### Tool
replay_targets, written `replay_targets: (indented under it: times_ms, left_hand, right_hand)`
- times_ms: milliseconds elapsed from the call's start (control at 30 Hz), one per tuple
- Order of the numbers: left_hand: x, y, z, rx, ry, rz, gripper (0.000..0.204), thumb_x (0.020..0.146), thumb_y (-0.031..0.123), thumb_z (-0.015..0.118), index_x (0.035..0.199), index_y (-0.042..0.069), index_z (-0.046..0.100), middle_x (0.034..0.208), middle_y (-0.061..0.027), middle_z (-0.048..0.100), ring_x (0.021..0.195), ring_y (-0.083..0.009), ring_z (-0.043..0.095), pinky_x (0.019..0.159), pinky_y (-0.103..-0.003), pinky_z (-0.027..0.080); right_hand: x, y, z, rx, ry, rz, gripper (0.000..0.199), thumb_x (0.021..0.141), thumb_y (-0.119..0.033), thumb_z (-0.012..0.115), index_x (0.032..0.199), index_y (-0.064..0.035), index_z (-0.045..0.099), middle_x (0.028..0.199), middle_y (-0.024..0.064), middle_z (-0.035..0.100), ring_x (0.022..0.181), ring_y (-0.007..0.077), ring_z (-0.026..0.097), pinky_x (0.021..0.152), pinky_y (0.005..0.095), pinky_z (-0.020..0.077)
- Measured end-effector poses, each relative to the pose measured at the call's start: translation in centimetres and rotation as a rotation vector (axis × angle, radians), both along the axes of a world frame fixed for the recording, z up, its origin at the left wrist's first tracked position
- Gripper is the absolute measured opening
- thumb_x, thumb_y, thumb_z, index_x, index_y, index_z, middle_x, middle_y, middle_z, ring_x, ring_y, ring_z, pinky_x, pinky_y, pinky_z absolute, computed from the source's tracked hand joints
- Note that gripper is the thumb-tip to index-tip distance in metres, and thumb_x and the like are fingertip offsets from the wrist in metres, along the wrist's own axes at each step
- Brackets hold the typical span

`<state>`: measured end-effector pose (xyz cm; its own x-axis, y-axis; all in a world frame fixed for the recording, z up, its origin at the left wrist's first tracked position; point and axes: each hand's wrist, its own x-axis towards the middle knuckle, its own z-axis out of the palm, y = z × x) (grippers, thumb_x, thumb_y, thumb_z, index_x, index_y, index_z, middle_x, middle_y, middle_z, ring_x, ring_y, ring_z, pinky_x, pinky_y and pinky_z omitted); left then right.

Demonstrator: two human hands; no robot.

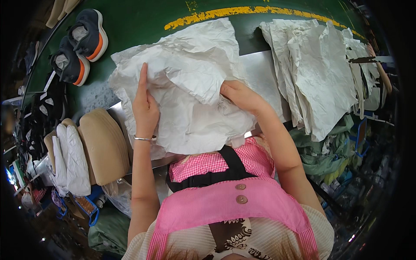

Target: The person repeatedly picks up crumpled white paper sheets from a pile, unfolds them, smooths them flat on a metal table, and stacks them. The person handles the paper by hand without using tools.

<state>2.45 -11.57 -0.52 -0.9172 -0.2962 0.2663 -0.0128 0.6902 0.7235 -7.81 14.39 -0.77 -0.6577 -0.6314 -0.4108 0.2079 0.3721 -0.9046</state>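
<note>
We are pressing our left hand (145, 106), open with a finger pointing up, on the crumpled white paper (186, 86) lying across the counter (260, 73) edge. Our right hand (238, 96) is gripping a fold of it. A paper stack (316, 73) is crowding the right; two shoes (80, 45) are sitting left on the green belt (138, 21).

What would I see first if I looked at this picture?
Most likely the big crumpled white paper in the middle, with the left hand lying flat on it and the right hand gripping its edge. Next, the pair of dark shoes with orange soles at the upper left on the green belt.
</note>
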Motion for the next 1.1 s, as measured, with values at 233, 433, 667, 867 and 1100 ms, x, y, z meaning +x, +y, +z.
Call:
replay_targets:
  times_ms: [233, 433, 667, 867, 1100]
  left_hand:
    - [2.8, -0.8, 2.3, -0.160, 0.057, 0.217, 0.077, 0.083, -0.016, 0.033, 0.155, 0.012, 0.031, 0.153, -0.0142, 0.043, 0.130, -0.0309, 0.054, 0.100, -0.032, 0.046]
    - [6.3, -2.1, 2.5, -0.293, -0.121, 0.359, 0.082, 0.081, -0.015, 0.035, 0.156, 0.015, 0.029, 0.151, -0.0127, 0.045, 0.123, -0.0345, 0.058, 0.089, -0.037, 0.052]
    - [7.5, -3.0, 1.3, -0.216, -0.341, 0.391, 0.079, 0.084, -0.011, 0.039, 0.156, 0.019, 0.029, 0.142, -0.0142, 0.053, 0.118, -0.0357, 0.059, 0.090, -0.040, 0.052]
    - [7.2, -2.2, 5.0, -0.288, -0.143, 0.428, 0.060, 0.092, -0.005, 0.046, 0.150, 0.008, 0.038, 0.143, -0.0167, 0.051, 0.125, -0.0371, 0.053, 0.101, -0.042, 0.047]
    - [-0.6, 1.8, 0.9, -0.622, -0.078, -0.092, 0.060, 0.092, 0.016, 0.055, 0.149, 0.005, 0.039, 0.155, -0.0133, 0.039, 0.144, -0.0316, 0.034, 0.120, -0.049, 0.021]
  right_hand:
    - [0.1, -1.5, 2.6, -0.146, 0.011, -0.298, 0.022, 0.096, -0.018, 0.063, 0.103, 0.0004, 0.072, 0.089, -0.0035, 0.068, 0.080, 0.0054, 0.056, 0.072, 0.0242, 0.0469]
    - [-3.5, -2.1, -1.8, 0.104, 0.589, -0.489, 0.018, 0.093, -0.018, 0.063, 0.101, -0.0031, 0.070, 0.078, 0.0108, 0.067, 0.066, 0.0183, 0.060, 0.064, 0.0320, 0.0475]
    - [-4.4, -0.3, -3.0, 0.415, 0.866, -0.510, 0.016, 0.092, -0.017, 0.062, 0.098, -0.0037, 0.069, 0.085, 0.0155, 0.068, 0.077, 0.0326, 0.066, 0.069, 0.0398, 0.0506]
    - [-3.5, -0.1, 0.3, 0.423, 1.166, -0.416, 0.029, 0.089, -0.013, 0.065, 0.118, -0.0109, 0.065, 0.116, 0.0122, 0.065, 0.103, 0.0324, 0.062, 0.084, 0.0404, 0.0497]
    - [0.8, -9.0, -1.0, 0.234, 1.352, 0.123, 0.051, 0.089, -0.027, 0.065, 0.137, -0.0111, 0.053, 0.142, 0.0108, 0.053, 0.137, 0.0290, 0.044, 0.113, 0.0463, 0.0326]
